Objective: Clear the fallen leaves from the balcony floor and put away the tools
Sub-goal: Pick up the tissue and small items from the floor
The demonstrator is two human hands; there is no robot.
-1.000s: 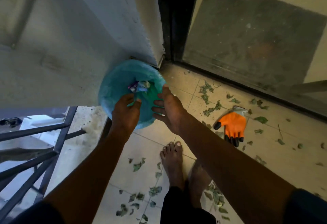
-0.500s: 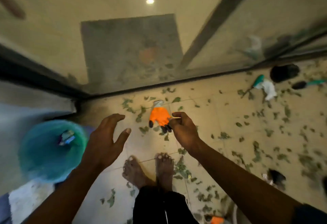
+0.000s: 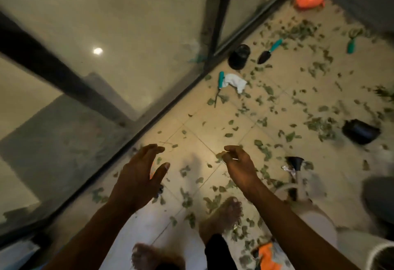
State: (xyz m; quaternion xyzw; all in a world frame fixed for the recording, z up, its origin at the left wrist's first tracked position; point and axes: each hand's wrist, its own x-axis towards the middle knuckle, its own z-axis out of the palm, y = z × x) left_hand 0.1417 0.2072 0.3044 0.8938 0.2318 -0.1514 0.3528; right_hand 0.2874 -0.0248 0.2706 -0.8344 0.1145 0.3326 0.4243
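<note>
My left hand (image 3: 140, 176) hangs over the floor with fingers and thumb spread wide, holding nothing. A scrap of orange (image 3: 151, 173) shows just beneath it. My right hand (image 3: 239, 164) has its fingers curled inward. A leaf sits right at the fingertips, but through the blur I cannot tell whether I am pinching it.

The leaves (image 3: 315, 124) are scattered across the tiled floor (image 3: 191, 129). They lie thin near my hands and thicker away to the right and far end. My bare foot (image 3: 221, 216) stands among them.

Further out, a thin tool (image 3: 220, 80) lies beside the glass door (image 3: 106, 56). Its teal handle is at the far end, its shaft points back towards me, and a white cloth (image 3: 235, 82) touches the handle. Beyond it a trowel (image 3: 269, 51) lies slantwise, dark blade nearer and teal handle aimed up and right. A hand fork (image 3: 351, 42) lies well to the right, handle near and tines pointing away.

A black pot (image 3: 238, 56) sits just beside the trowel blade, against the door frame. A second black pot (image 3: 361, 134) lies on its side among the leaves at the right. I cannot make out what is inside either. An orange glove (image 3: 267, 256) lies by my right leg.
</note>
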